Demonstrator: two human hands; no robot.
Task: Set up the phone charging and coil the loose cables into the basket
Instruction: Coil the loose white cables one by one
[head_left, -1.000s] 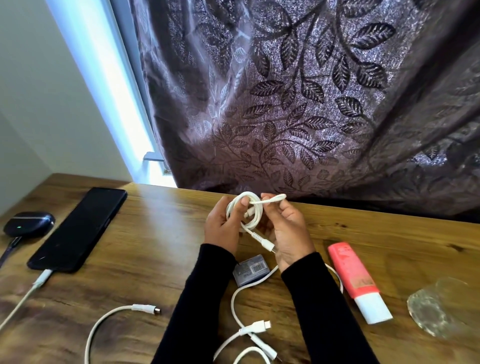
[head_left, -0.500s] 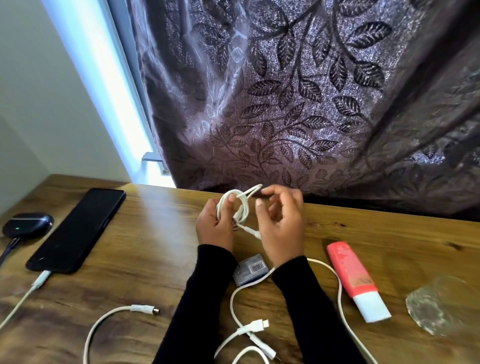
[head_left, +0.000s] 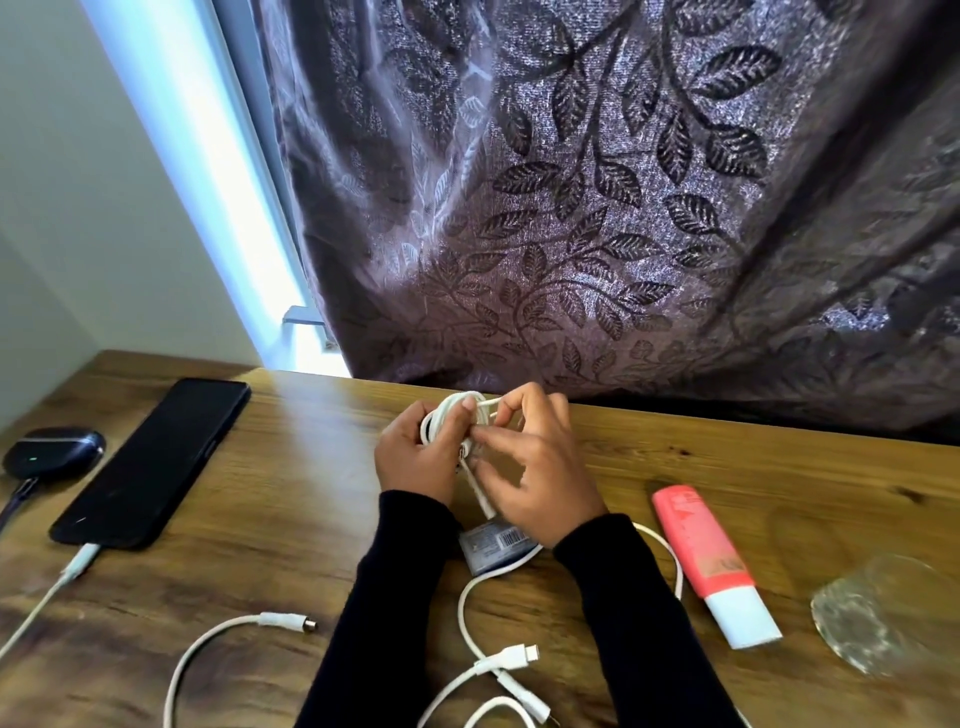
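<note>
Compared with half a second ago, the coiled white cable (head_left: 457, 415) is held lower and closer to the worktop (head_left: 291, 499), and the right hand (head_left: 535, 473) is now laid across the front of the coil, where before it was raised beside it. A cable end that stuck up above the coil earlier is no longer seen there.

Much of the coil is covered by the fingers of both hands, so the number of turns cannot be made out. A small grey box (head_left: 493, 545) with a barcode label is partly hidden under the right wrist. The loose white cables (head_left: 498, 665) nearest the viewer are cut off by the lower edge, as is the cable plugged into the black phone (head_left: 156, 462), which lies flat on the worktop well to the left of the coil. No basket is in view.

The left hand (head_left: 415, 457) is curled round the coil, with the thumb pressed over the loops. The right hand is seen from the back, its fingers bent and its fingertips pinching a strand at the coil. Both forearms are covered by black sleeves (head_left: 649, 623).
</note>
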